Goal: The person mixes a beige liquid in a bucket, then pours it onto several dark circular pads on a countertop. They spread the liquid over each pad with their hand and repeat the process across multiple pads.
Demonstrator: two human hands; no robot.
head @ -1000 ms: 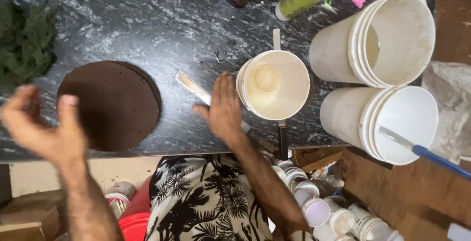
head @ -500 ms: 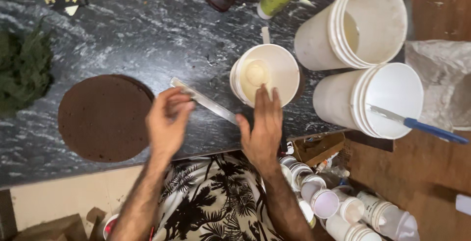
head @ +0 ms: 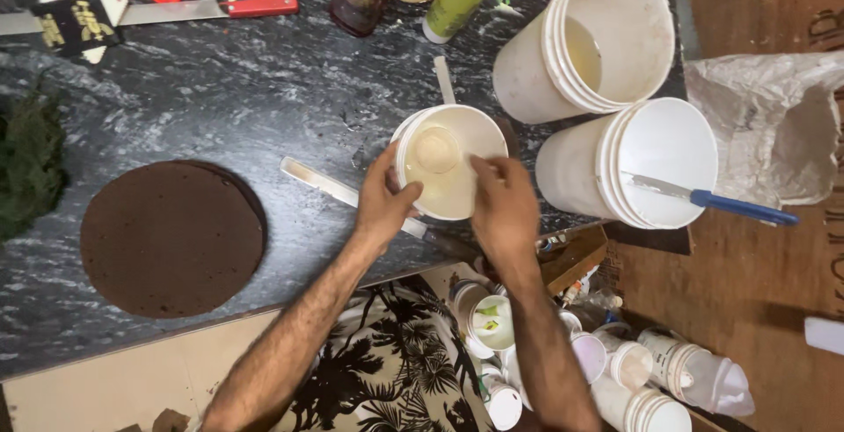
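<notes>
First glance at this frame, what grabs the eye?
Both hands meet at the small white tub of pale liquid at the counter's middle: left hand on its near rim, right hand over its right side. A round dark-brown cake layer lies flat to the left, and two stacks of white buckets stand to the right.

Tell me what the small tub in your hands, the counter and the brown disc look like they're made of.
Small tub: looks like white plastic, thin-walled, slightly translucent, with a pale liquid inside. Both hands, left hand and right hand, grip its rim. Counter: dark polished stone, marble or granite by the white veining, or a laminate copy. Brown disc: matte, crumbly-looking, likely a sponge cake layer; I can't be sure.
</notes>
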